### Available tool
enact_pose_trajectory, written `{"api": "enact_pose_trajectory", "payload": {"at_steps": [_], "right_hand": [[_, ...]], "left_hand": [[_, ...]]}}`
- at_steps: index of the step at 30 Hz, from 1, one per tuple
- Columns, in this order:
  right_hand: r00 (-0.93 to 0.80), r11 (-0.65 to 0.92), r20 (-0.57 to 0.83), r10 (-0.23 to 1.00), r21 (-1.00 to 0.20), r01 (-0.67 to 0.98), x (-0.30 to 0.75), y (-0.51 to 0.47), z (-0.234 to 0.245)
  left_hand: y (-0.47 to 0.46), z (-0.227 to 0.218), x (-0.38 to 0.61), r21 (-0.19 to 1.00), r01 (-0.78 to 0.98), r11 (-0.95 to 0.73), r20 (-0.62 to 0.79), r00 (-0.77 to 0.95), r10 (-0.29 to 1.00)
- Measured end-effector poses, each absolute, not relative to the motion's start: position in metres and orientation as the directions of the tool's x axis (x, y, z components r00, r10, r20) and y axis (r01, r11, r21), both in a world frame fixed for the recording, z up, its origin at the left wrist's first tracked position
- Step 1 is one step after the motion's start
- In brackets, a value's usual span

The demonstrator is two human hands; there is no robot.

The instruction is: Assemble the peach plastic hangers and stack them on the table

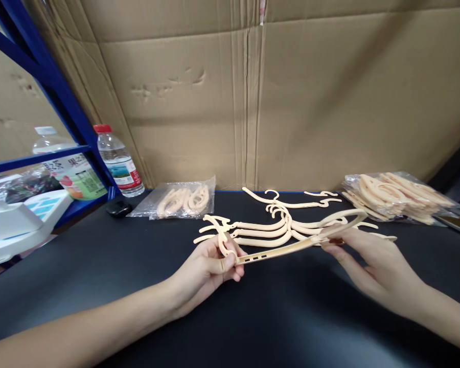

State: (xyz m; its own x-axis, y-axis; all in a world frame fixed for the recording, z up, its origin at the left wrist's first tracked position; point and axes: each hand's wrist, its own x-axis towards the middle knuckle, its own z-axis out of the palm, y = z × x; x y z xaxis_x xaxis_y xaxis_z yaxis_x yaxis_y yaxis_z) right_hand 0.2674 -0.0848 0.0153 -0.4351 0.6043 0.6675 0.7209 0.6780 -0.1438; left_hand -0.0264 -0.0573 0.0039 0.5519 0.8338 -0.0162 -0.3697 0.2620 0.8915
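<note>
A cream plastic folding hanger is stretched between my two hands above the black table. My left hand pinches its left end, where a curved hooked piece joins a slotted arm. At the other end, my right hand is closed on the hanger near a long curved loop; some of its fingers are hidden. Behind my hands lies a group of similar cream hangers, partly overlapping, with their hooks pointing to the back. One more cream hanger rests farther back.
Bagged cream hangers lie at the back right, and a clear bag with cream parts at the back left. A red-capped water bottle, a black mouse and a blue shelf stand left. Cardboard walls the back.
</note>
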Motion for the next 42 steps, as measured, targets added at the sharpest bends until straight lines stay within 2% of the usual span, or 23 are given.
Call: {"api": "enact_pose_trajectory", "payload": {"at_steps": [9, 15, 22, 33, 42], "right_hand": [[-0.421, 0.68, 0.716, 0.557, -0.104, 0.725, 0.262, -0.088, 0.013], [-0.448, 0.702, 0.685, 0.574, -0.131, 0.7, 0.262, -0.09, 0.017], [-0.354, 0.631, 0.689, 0.632, -0.192, 0.752, 0.267, -0.085, 0.024], [-0.366, 0.647, 0.663, 0.653, -0.237, 0.725, 0.266, -0.086, 0.02], [-0.387, 0.676, 0.684, 0.619, -0.213, 0.705, 0.267, -0.086, 0.018]], "left_hand": [[-0.061, 0.009, -0.022, 0.909, -0.367, 0.196, -0.019, 0.433, 0.901], [-0.072, 0.021, -0.022, 0.927, -0.318, 0.201, 0.004, 0.543, 0.84], [-0.059, 0.014, -0.03, 0.918, -0.37, 0.141, -0.005, 0.344, 0.939], [-0.061, 0.014, -0.028, 0.92, -0.342, 0.192, -0.012, 0.465, 0.885], [-0.062, 0.017, -0.026, 0.889, -0.383, 0.25, -0.044, 0.472, 0.881]]}}
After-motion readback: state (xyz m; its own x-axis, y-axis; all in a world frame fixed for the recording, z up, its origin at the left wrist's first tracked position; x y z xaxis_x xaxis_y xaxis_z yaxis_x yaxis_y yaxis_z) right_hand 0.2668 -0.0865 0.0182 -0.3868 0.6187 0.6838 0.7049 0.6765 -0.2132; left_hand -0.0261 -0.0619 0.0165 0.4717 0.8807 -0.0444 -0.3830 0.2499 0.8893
